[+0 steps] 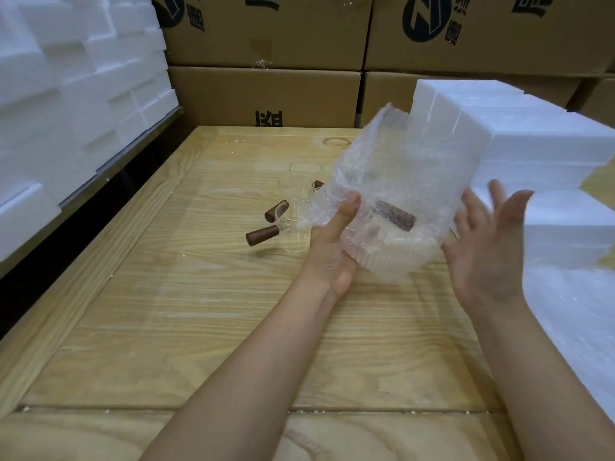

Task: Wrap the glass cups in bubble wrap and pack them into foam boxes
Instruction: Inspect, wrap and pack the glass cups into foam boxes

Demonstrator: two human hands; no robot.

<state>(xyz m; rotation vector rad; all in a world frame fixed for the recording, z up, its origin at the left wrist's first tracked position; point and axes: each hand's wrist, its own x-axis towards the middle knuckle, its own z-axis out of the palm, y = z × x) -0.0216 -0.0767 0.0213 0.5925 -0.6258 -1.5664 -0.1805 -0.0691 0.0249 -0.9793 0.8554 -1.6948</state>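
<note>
**Two hands around one cup in bubble wrap**

Head view: the person is holding a loose sheet of bubble wrap (pixel 392 174) up above the desk (pixel 199 311). A cup (pixel 382 251) sits in the bottom of it. Its brown handle (pixel 396 216) shows dimly through the plastic, lying on a slant.

The left hand (pixel 332 241) grips the wrap from the left side. The thumb is pressed down on the front of the plastic and the fingers are tucked behind it, out of sight. The right hand (pixel 489 247) is spread wide, palm turned toward the bundle and fingers pointing up. It stands right at the wrap's right edge, and I can't tell whether it is touching. The top of the sheet stands open and crumpled above both hands.

Behind the left hand, more glass cups (pixel 296 207) stand bare on the desk in a close cluster, their brown wooden handles sticking out to the left.

White foam boxes (pixel 532 144) are stacked along the right side of the desk, near the right hand. More foam pieces (pixel 66 94) are piled up on the left, off the desk. Brown cardboard cartons (pixel 266 94) with dark printing fill the wall behind.
</note>
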